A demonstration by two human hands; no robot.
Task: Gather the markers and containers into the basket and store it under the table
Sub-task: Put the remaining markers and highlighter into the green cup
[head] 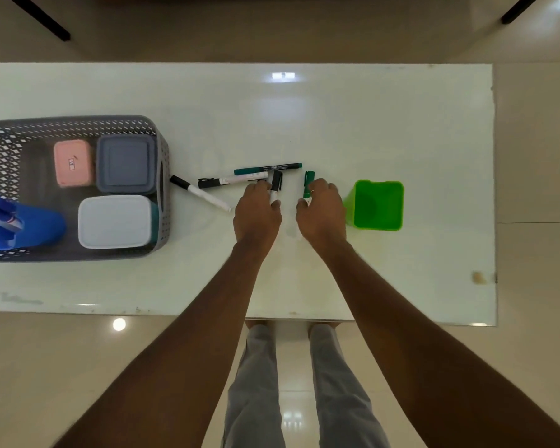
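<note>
Left hand (256, 212) closed on black-capped marker (275, 185) | right hand (321, 211) closed on green marker (308, 185) | three markers left lying beside basket (162, 163) | risk: pinched markers may be dropped, or green cup (377, 205) overlooked.

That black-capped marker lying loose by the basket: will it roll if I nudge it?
Likely, yes. The black-capped marker looks round and slim, lying flat on the glossy table, so a sideways nudge could roll it. It looks stiff and probably light; any cap clip might stop the roll.
</note>
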